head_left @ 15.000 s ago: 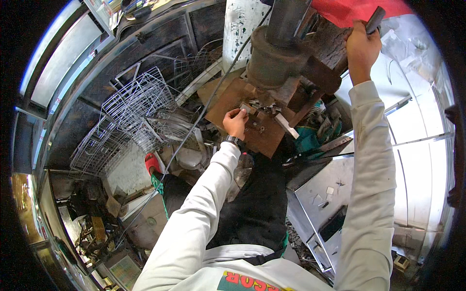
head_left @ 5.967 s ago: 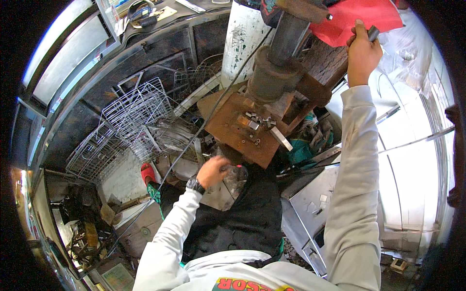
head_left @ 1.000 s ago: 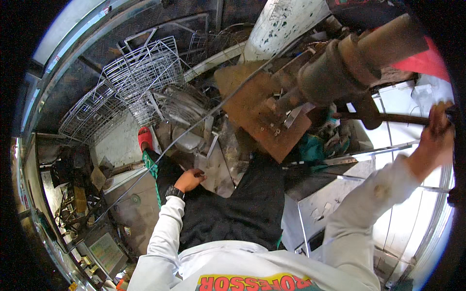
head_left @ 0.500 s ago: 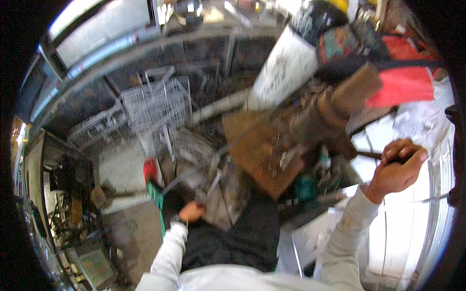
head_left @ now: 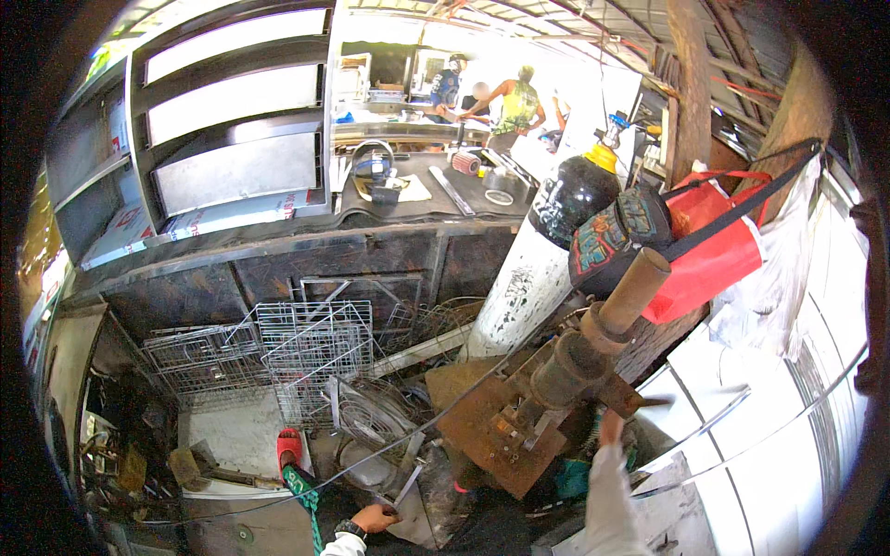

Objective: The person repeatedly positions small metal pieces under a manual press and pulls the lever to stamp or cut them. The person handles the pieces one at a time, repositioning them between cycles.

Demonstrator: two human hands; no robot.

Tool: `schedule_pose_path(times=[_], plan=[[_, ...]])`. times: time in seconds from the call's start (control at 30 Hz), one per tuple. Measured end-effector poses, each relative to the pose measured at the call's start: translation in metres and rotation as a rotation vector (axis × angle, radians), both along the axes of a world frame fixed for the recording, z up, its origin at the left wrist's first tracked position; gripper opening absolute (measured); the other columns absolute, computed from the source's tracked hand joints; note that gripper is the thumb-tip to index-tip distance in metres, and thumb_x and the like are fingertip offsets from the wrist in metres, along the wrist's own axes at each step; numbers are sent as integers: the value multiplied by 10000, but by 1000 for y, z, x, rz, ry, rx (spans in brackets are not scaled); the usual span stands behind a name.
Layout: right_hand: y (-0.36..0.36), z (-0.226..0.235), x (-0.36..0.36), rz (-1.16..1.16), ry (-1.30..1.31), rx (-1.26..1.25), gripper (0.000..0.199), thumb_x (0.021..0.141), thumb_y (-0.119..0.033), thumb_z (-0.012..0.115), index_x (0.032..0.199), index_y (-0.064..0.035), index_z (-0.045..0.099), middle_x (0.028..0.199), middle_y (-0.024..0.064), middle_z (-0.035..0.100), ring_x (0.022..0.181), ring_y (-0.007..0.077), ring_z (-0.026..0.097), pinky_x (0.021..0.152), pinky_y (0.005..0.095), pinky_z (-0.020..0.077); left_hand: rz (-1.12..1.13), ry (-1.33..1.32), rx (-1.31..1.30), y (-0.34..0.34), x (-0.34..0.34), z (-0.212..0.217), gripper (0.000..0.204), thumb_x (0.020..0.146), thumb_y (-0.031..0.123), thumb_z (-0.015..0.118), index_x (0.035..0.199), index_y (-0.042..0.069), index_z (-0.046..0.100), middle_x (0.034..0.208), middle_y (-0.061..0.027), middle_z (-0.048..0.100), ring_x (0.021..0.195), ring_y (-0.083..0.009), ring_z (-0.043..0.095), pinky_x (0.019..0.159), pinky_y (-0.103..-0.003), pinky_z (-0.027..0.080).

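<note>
My left hand [head_left: 375, 518], with a watch [head_left: 350, 528] at its wrist, is low in the view with its fingers curled in. Just past its fingertips lies the end of a thin metal strip [head_left: 409, 486]; whether the fingers grip it I cannot tell. Motion smears my right hand [head_left: 610, 428], which is at the right side of a rusty metal press-like tool [head_left: 567, 367], just below its dark, tapered arm [head_left: 632, 399]. Its fingers are not clear. The tool has a thick upright cylinder and stands over a rusty plate [head_left: 468, 405] bearing small loose bits.
Wire racks [head_left: 315, 347] and coiled wire [head_left: 371, 408] lie ahead. A white gas cylinder [head_left: 519, 283] leans behind the tool, beside a red bag [head_left: 709, 241]. A cable [head_left: 371, 456] crosses the work area. A red shoe [head_left: 290, 448] shows at left. People [head_left: 515, 104] stand beyond the bench [head_left: 417, 208].
My view has tilted up, bringing in the bench and people. My right hand has swung left and down from the far right to beside the rusty tool. My left hand remains near the metal strip.
</note>
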State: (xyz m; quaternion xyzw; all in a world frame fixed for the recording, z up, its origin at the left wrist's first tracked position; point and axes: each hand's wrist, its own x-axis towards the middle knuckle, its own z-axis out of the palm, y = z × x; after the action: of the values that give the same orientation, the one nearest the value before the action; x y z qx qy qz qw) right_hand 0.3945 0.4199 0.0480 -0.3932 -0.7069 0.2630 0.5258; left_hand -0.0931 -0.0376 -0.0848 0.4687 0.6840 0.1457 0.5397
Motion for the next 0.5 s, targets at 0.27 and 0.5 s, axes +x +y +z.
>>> schedule_pose_path(times=[0.27, 0.5], plan=[[-330, 195, -151, 304, 267, -266, 322, 987, -351, 560, 1049, -35, 546, 1196, 178, 598, 1050, 269, 602, 875, 415, 484, -74, 56, 75, -9, 2, 10, 539, 866, 500, 608, 1237, 112, 650, 1163, -181, 683, 1069, -387, 638, 928, -439, 492], [-225, 363, -132, -551, -386, 526, 377, 709, -225, 893, 838, -3, 618, 752, 23, 625, 677, 131, 529, 627, 303, 456, -73, 38, 76, -13, 5, 2, 411, 853, 386, 637, 1121, 82, 700, 1072, -191, 700, 993, -368, 667, 856, -442, 516]])
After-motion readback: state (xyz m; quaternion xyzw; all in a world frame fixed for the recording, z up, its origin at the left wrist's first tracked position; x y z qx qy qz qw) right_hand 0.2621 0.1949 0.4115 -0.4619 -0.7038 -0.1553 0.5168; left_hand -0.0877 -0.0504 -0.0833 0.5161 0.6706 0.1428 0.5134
